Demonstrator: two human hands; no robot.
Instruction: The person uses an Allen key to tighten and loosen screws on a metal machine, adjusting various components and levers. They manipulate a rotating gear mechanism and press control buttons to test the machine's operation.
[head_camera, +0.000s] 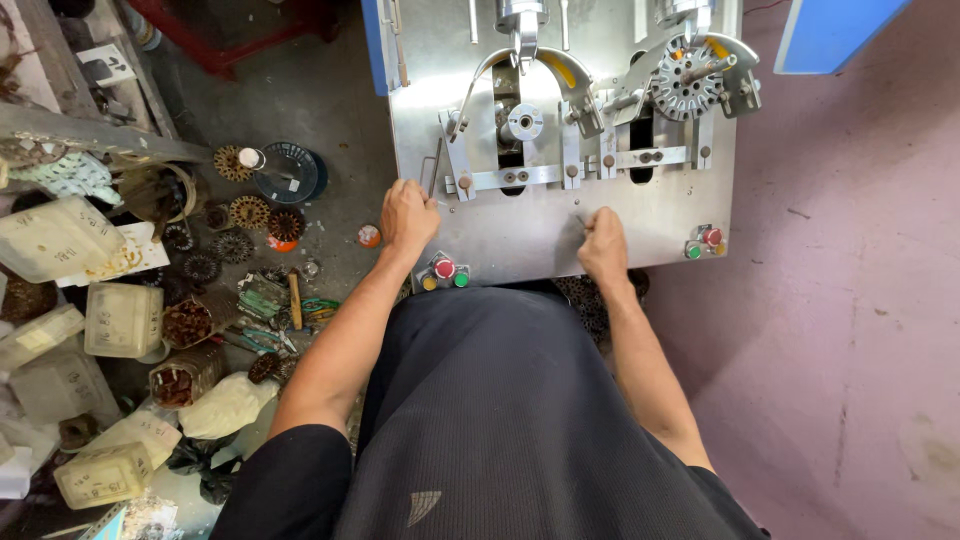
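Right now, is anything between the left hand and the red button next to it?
Nothing visible. The left hand rests closed on the metal machine plate, and the red button sits just below and beside it at the plate's front edge, with only bare metal between. The right hand is off to the other side.

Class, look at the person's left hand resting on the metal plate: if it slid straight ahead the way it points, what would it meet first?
Probably the thin upright rod just ahead of the left hand, then the slanted metal arm of the left fixture on the metal plate. Depth is hard to judge from above.
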